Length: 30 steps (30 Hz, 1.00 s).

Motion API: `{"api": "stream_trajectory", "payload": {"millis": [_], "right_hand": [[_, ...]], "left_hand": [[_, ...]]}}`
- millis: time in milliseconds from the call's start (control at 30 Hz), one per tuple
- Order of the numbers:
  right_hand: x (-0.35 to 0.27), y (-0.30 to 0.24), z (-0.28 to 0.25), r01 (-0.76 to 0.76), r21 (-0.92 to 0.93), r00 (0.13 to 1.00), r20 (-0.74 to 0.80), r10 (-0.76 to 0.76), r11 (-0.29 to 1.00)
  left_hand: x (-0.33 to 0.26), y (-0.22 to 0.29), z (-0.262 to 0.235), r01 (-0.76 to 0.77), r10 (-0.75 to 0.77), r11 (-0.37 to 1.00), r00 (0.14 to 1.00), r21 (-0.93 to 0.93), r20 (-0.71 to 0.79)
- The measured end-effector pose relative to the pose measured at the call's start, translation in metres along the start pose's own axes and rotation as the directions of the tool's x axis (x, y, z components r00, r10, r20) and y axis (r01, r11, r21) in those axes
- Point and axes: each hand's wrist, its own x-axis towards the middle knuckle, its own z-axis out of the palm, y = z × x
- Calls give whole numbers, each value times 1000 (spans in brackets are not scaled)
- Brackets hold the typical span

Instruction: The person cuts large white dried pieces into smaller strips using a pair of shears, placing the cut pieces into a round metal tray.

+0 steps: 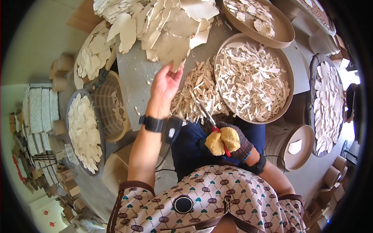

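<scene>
My left hand [166, 86] is bare and reaches forward over the grey table. Its thumb and fingers pinch the near tip of a large, thin, off-white flat piece [169, 46] with ragged edges, which lies against a heap of similar pieces. In my right hand [241, 143], which wears a dark knitted glove, is a pair of scissors [208, 112] with red handles padded by yellow foam. Their blades point forward, towards a mound of off-white cut scraps [202, 87] at the table's near edge. Foam hides part of my right fingers.
Right of the mound stands a round tray [289, 91] full of cut strips, with another round tray [285, 40] behind it. A tipped wicker basket [124, 130] and a round tray of flat pieces [83, 132] are on the left. A round tub [305, 155] stands at right.
</scene>
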Motion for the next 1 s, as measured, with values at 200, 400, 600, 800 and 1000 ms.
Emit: {"api": "stream_trajectory", "payload": {"millis": [200,400,600,800,1000], "right_hand": [[0,-4,0,-43,500,996,85,1,865],[-2,-5,6,-82,491,994,103,35,867],[-11,-4,10,-76,459,993,111,28,885],[-17,6,10,-45,446,995,96,2,894],[-20,-4,15,87,-3,986,141,-85,996]], "left_hand": [[-74,21,-20,-394,404,733,908,555,111],[-112,33,-20,-435,427,666,888,606,168],[-136,31,-16,-388,344,721,920,575,189],[-153,33,-17,-707,494,-327,437,627,751],[-172,26,-24,-533,561,231,756,814,337]]}}
